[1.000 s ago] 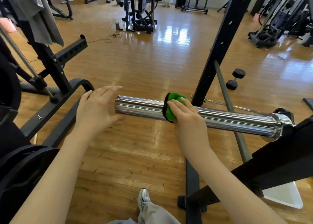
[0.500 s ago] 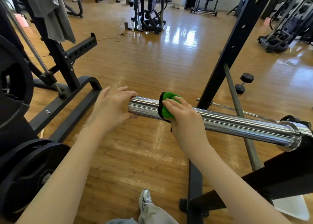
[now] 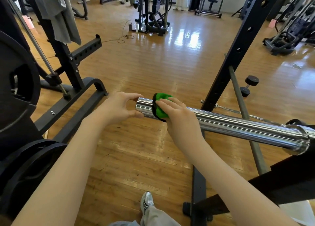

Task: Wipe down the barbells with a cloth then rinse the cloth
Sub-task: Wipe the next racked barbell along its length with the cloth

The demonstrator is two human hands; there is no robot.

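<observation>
A chrome barbell sleeve (image 3: 238, 125) runs from the centre out to the right, resting in a black rack. A green cloth with a black edge (image 3: 160, 106) is wrapped over the sleeve near its free left end. My right hand (image 3: 177, 116) grips the cloth around the sleeve. My left hand (image 3: 119, 108) cups the sleeve's free end, with curled fingers above it and the thumb below.
Black weight plates (image 3: 18, 92) stand at the left on a black rack frame (image 3: 71, 104). A black rack upright (image 3: 238, 43) rises behind the sleeve. A small dumbbell (image 3: 248, 85) and a grey bar (image 3: 243, 106) lie on the wooden floor at the right. My shoe (image 3: 146, 202) shows below.
My right hand slid the cloth left along the sleeve toward its free end. My left hand closed in from open beside the end to cupping it.
</observation>
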